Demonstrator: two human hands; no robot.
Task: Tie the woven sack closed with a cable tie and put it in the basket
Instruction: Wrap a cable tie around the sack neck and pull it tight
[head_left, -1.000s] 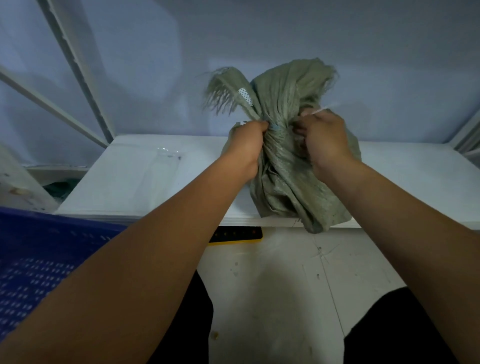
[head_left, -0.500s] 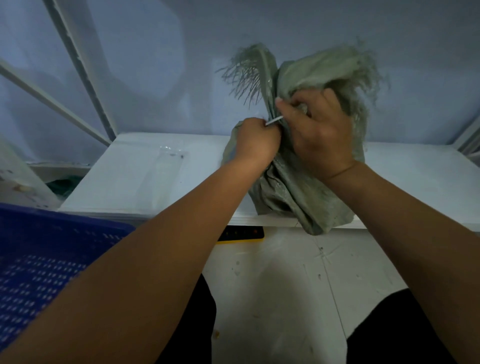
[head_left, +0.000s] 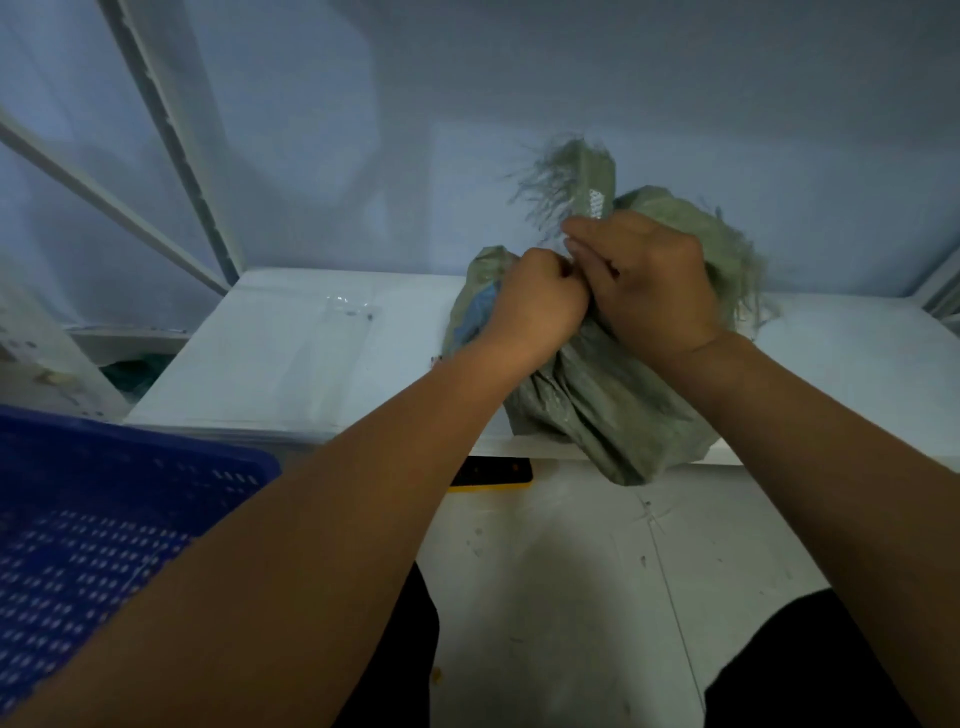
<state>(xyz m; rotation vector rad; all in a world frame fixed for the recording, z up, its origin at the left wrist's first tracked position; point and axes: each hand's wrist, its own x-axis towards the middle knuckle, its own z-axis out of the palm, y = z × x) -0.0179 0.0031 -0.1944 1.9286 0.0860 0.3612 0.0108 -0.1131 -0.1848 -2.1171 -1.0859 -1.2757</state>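
A grey-green woven sack (head_left: 608, 410) lies on the white table (head_left: 291, 364), its lower corner hanging over the front edge. Its gathered neck ends in a frayed top (head_left: 582, 176) that sticks up behind my hands. My left hand (head_left: 535, 301) is a closed fist on the bunched neck. My right hand (head_left: 644, 280) presses right against it and grips the neck from above. The cable tie is hidden under my fingers. The blue perforated basket (head_left: 98, 514) sits low at the left, below the table edge.
A clear plastic bag (head_left: 348, 306) lies flat on the table to the left of the sack. A black and yellow object (head_left: 493, 473) shows under the table's front edge. White frame bars (head_left: 171, 135) rise at the left against the pale wall.
My hands and the sack's neck have come down lower and closer together. The white tail of the cable tie, seen between my hands half a second ago, is now out of sight.
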